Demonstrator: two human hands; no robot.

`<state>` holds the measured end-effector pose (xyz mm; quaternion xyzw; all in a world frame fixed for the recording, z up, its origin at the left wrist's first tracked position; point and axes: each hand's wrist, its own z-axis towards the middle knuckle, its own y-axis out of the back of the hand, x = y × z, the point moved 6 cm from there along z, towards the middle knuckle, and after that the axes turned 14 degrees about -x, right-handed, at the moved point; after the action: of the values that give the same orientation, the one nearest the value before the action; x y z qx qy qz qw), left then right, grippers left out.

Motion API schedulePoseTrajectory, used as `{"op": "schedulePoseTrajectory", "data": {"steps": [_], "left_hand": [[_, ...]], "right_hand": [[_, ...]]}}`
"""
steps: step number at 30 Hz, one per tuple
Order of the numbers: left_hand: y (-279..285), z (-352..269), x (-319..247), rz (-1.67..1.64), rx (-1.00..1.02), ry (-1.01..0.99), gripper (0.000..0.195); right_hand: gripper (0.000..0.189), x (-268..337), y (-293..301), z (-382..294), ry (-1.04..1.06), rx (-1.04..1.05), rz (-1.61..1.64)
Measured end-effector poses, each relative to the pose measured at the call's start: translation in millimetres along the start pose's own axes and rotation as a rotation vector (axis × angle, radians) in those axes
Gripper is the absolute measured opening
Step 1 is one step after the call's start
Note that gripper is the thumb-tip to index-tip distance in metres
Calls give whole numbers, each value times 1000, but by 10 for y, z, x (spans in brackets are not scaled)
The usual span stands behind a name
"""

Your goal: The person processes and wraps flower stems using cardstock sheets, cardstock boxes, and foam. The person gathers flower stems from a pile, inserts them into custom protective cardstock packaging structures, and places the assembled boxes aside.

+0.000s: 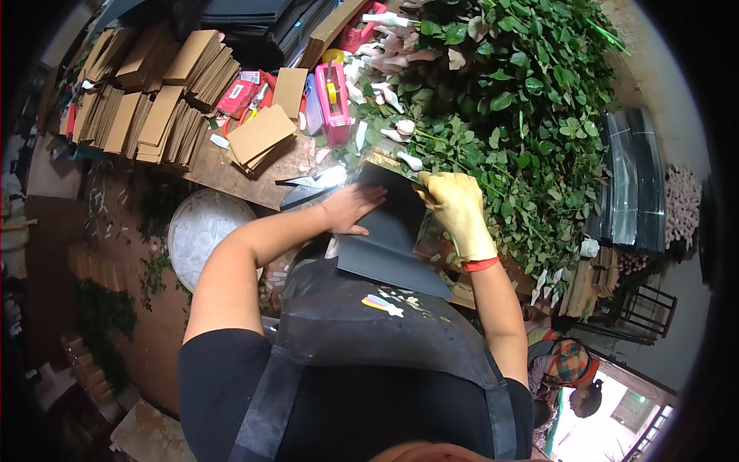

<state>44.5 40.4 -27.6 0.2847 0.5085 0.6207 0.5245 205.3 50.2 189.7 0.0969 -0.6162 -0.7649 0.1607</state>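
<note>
My bare left hand (pixel 359 209) lies palm down, fingers spread, on a black sheet (pixel 392 199) at the near edge of the workbench. At the sheet's upper right edge, my right hand (pixel 453 208), in a pale yellow glove with a red band at the wrist, has its fingers curled on the edge; the fingertips are partly hidden. Below, a stack of dark sheets (pixel 392 268) rests against my black apron. Beyond the black sheet lies a rose head in a white net sleeve (pixel 410 161). Scissors or snips (pixel 309 182) with dark handles lie left of the sheet.
Leafy rose stems (pixel 519 133) are heaped at the right. A pink tape dispenser (pixel 335 110), loose cardboard pieces (pixel 261 137) and cardboard stacks (pixel 167 124) stand on the left of the bench. A round tub of white pieces (pixel 208 237) is below. Another person (pixel 568 369) is at lower right.
</note>
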Motion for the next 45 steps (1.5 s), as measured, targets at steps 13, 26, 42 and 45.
{"op": "schedulePoseTrajectory", "data": {"steps": [13,26,42,45], "left_hand": [[-145,80,-87,-101,20,101,100],[-220,83,-45,-48,-19,86,103],[-963,14,43,-1204,-261,297,76],[-473,56,-16,-841,-239,256,83]], "right_hand": [[30,222,655,14,1,-422,175],[60,149,-56,-125,15,-250,150],[58,1930,-469,1101,372,-203,500],[54,2011,-1234,1611,452,-463,162]]}}
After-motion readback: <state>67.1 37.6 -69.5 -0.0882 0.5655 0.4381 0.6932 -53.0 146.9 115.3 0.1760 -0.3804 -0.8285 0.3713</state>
